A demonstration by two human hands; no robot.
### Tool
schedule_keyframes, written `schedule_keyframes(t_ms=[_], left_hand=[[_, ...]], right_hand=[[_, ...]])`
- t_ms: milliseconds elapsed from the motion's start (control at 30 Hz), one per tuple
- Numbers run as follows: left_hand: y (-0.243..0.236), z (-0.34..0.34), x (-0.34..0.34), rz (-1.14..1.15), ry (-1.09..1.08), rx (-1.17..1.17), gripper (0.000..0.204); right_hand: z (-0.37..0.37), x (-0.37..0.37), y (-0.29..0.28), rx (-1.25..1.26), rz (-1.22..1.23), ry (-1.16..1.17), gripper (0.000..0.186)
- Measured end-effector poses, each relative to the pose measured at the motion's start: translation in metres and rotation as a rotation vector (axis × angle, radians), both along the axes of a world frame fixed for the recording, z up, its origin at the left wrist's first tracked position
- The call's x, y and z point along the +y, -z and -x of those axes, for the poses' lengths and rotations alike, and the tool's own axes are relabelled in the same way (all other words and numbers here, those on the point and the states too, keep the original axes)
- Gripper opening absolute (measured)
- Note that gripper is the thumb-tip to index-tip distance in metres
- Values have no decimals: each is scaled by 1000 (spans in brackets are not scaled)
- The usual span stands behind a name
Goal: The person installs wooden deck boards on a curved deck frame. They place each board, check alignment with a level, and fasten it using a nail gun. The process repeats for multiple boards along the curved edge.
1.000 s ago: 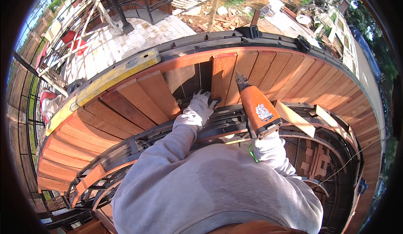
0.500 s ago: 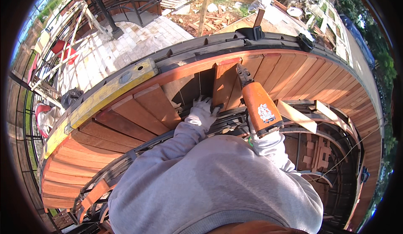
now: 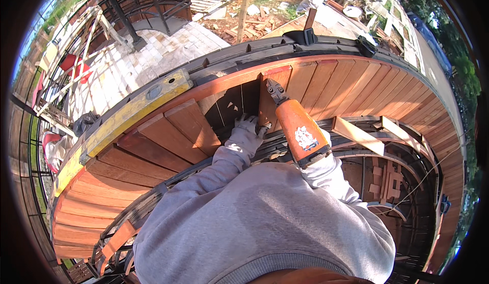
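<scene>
My right hand [image 3: 324, 149], largely hidden behind the tool, grips an orange nail gun [image 3: 301, 131]. The gun's metal nose [image 3: 276, 90] sits over a reddish-brown wooden slat [image 3: 270, 98], close to its far end; whether it touches the wood I cannot tell. My gloved left hand [image 3: 248, 127] is at the near end of that slat, fingers on its left edge and thumb by its end. Left of the slat is a dark gap [image 3: 235, 105] in the curved row. Several loose-looking boards [image 3: 189, 123] lie beyond the gap.
A yellow spirit level [image 3: 135, 113] lies along the outer rim on the left. Dark clamps [image 3: 304, 36] sit on the far rim. Pale wood offcuts [image 3: 359, 135] lean across the inner frame at right. Tiled paving [image 3: 153, 54] and scattered debris lie beyond the rim.
The nail gun has shifted left, its nose passing from the neighbouring slats to the one beside the gap. My left hand has stayed nearly in place, its thumb moving slightly.
</scene>
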State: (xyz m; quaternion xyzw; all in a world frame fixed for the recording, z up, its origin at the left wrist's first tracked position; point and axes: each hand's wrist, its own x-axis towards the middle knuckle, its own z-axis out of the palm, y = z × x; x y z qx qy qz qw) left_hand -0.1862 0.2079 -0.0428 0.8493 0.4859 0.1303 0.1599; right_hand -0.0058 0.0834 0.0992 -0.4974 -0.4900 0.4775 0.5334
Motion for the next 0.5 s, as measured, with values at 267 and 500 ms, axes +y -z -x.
schedule_keyframes(t_ms=[267,500], left_hand=[[1,6,-14,5,-44,-227,48],[0,2,5,469,-150,-1211,29]], right_hand=[[-24,-40,15,214,109,28,51],[-43,-44,37,-1368,71,-312,69]])
